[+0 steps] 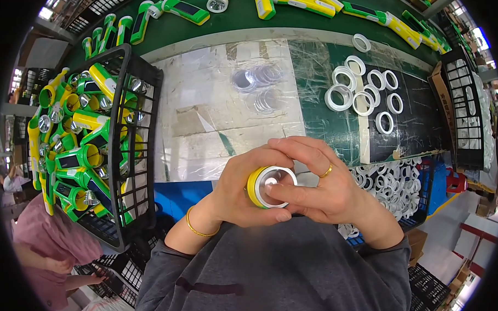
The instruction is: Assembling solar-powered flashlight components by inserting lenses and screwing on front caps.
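In the head view, the left hand [234,183] curls around a yellow-rimmed flashlight head [254,187] just in front of the person's torso. The right hand [338,193] closes over its other side, one digit pressed into the white-rimmed opening. Beyond, clear lens discs [244,81] and white plastic rings [339,108] lie on the worktable [194,152]; a black crate [116,143] of flashlights stands left.

A head-worn fisheye camera looks down from close above, facing forward across the workbench [325,139]
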The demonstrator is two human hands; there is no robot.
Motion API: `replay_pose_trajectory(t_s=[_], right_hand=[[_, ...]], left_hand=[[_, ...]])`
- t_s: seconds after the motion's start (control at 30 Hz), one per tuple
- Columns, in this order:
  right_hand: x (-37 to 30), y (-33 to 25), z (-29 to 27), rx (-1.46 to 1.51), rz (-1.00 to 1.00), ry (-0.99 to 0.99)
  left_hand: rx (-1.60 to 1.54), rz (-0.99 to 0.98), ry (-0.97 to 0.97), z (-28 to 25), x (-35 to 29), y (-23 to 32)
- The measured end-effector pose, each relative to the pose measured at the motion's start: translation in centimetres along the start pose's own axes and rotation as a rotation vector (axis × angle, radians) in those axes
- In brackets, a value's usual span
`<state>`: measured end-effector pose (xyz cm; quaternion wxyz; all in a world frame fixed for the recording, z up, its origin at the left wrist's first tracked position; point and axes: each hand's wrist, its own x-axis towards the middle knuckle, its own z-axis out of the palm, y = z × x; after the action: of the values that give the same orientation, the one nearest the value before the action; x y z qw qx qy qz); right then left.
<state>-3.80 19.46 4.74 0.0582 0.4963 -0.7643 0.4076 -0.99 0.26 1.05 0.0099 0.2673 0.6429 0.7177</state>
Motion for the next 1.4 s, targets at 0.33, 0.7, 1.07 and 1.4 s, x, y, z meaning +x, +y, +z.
replay_pose_trajectory(t_s=[0.33,0.7,1.07,1.4], right_hand=[[0.3,0.3,0.1,0.015,0.016,-0.013],[-0.7,10.1,3.9,0.085,0.735,0.413],[1.0,9.9,3.4,0.598,0.902,0.518],[1.5,-0.6,-0.6,1.176,0.962,0.185]], left_hand=[[-0.070,0.000,-0.015,-0.2,-0.1,-0.3],[-0.032,0.012,0.266,-1.3,-1.1,-0.2],[0.041,0.103,0.213,-1.0,-0.6,-1.0],[0.177,0.207,0.144,0.8,0.6,-1.8]])
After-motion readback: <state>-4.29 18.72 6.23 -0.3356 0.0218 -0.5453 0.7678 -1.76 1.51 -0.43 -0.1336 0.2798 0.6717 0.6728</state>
